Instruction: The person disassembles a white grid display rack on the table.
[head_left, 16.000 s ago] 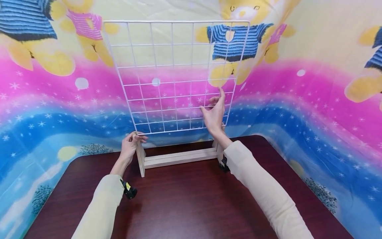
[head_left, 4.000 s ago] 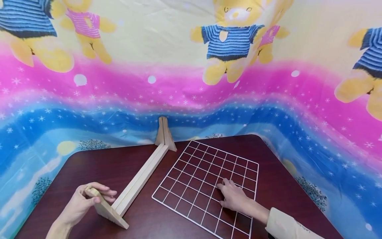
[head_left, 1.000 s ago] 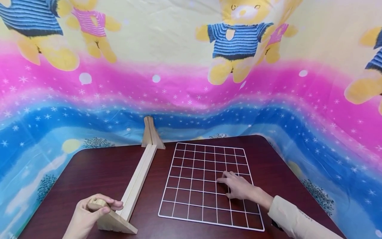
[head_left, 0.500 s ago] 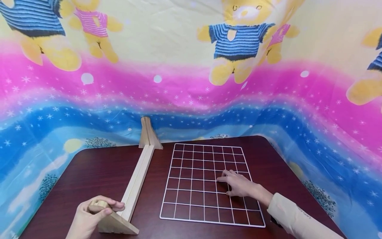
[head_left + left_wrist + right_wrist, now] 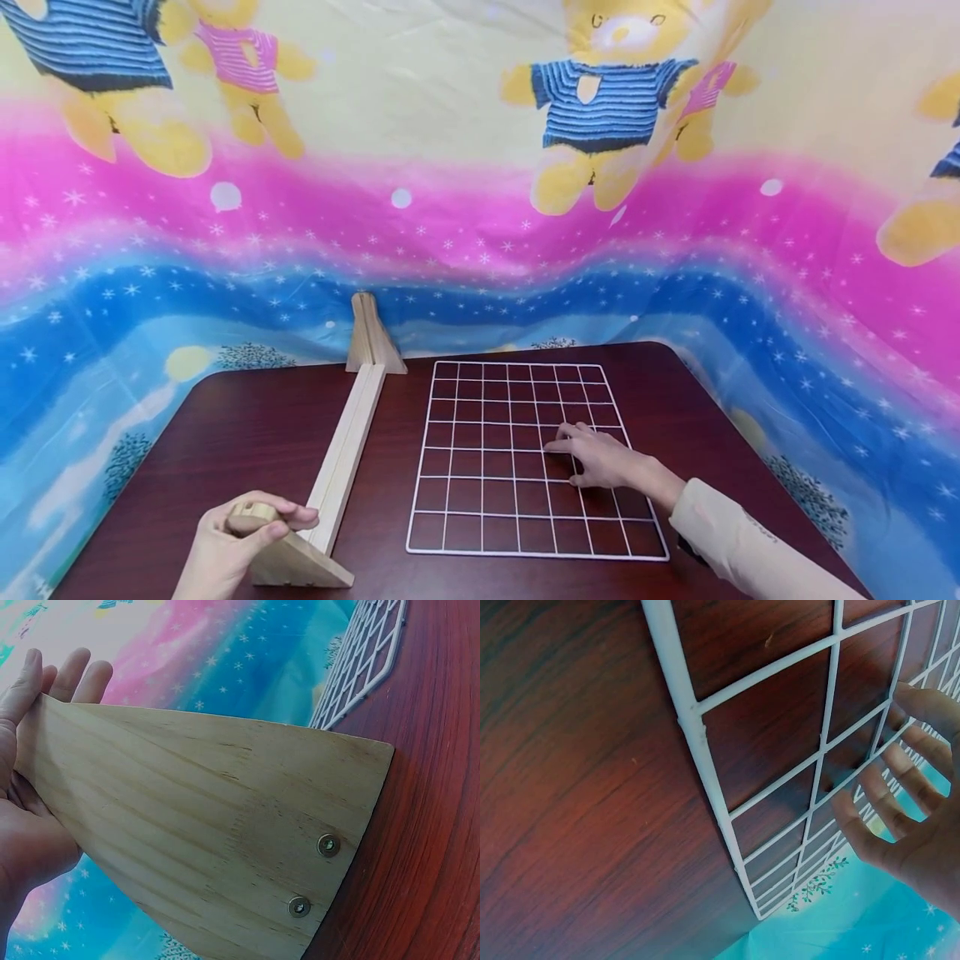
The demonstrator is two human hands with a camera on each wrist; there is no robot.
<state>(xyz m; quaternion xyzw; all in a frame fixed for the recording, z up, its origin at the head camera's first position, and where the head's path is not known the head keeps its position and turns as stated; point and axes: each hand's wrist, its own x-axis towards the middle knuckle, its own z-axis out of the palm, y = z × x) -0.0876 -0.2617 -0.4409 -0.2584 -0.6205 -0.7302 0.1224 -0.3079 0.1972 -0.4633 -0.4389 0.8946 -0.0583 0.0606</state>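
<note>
A wooden stand [image 5: 347, 458] has a long grooved crossbar between two tapered end pieces. It lies lengthwise on the table's left side. My left hand [image 5: 213, 546] holds the narrow top of the near end piece [image 5: 202, 795], fingers and thumb curled about it; its broad foot is on the table. To the right lies a white wire grid panel [image 5: 536, 555], flat on the tabletop. My right hand [image 5: 600, 461] is over the grid's right half, fingers spread and slightly bent. In the right wrist view its fingertips [image 5: 845, 806] touch or nearly touch the wires.
Underneath is a dark red-brown table [image 5: 390, 575]. A hanging cloth [image 5: 450, 208] printed with bears surrounds its back and sides. The far end piece [image 5: 363, 337] stands near the back edge. Two screw heads [image 5: 328, 844] show in the near end piece.
Sixteen seconds ago the grid stood upright on the sideways stand. Four seconds ago the grid lay askew on the table; since then grid and stand have turned straighter. The last second shows slight turning.
</note>
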